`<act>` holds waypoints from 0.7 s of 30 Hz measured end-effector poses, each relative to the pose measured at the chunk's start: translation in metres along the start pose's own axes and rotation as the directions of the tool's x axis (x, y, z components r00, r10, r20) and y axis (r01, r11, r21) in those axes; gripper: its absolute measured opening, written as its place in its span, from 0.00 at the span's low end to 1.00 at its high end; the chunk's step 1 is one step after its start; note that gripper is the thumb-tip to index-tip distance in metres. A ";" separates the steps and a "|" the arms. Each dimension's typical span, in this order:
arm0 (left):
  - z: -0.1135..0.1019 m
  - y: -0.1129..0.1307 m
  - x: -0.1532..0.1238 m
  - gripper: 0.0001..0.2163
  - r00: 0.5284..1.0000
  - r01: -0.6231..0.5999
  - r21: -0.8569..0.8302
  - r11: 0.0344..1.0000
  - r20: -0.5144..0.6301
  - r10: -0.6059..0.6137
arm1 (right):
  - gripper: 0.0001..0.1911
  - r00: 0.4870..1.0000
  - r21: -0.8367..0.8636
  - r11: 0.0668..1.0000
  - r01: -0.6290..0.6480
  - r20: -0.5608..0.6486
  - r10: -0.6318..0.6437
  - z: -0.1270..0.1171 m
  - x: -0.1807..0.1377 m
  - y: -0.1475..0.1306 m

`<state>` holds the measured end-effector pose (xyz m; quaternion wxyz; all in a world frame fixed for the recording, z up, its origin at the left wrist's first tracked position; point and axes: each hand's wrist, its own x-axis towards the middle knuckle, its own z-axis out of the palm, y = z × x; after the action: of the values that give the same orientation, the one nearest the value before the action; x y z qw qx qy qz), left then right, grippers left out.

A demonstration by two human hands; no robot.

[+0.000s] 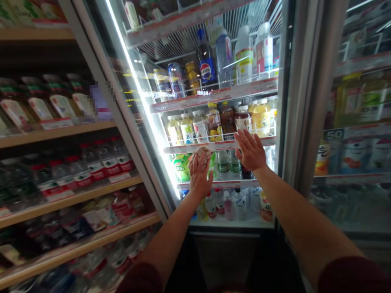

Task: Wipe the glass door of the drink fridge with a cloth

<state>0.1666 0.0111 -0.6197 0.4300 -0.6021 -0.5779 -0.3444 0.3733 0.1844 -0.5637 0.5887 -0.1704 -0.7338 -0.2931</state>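
Note:
My left hand (200, 179) presses a crumpled pale cloth (202, 154) against the glass door of a lit drinks cooler. Its fingers lie over the cloth, in front of the shelf with green packs (181, 166). My right hand (251, 151) is raised to the right of it, palm toward the glass, fingers stretched out and holding nothing. Behind that hand show a dark jar-like bottle (243, 118) and a yellow bottle (262, 118). Whether the right palm fully touches the glass I cannot tell.
Inside the cooler, a cola bottle (205, 59) and several other drinks stand on wire shelves. A bright light strip (137, 85) runs down its left side. Wooden shelves (70, 201) with bottled drinks are at left. Another cooler (354, 179) stands at right, beyond a metal frame (311, 101).

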 end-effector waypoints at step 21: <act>-0.008 -0.014 0.015 0.26 0.998 0.032 0.020 0.999 -0.058 -0.031 | 0.35 0.998 -0.037 0.999 0.030 -0.047 -0.031 -0.001 0.000 0.000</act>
<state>0.1543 0.0096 -0.6014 0.4474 -0.5782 -0.5782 -0.3622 0.3742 0.1834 -0.5631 0.5982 -0.1629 -0.7167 -0.3194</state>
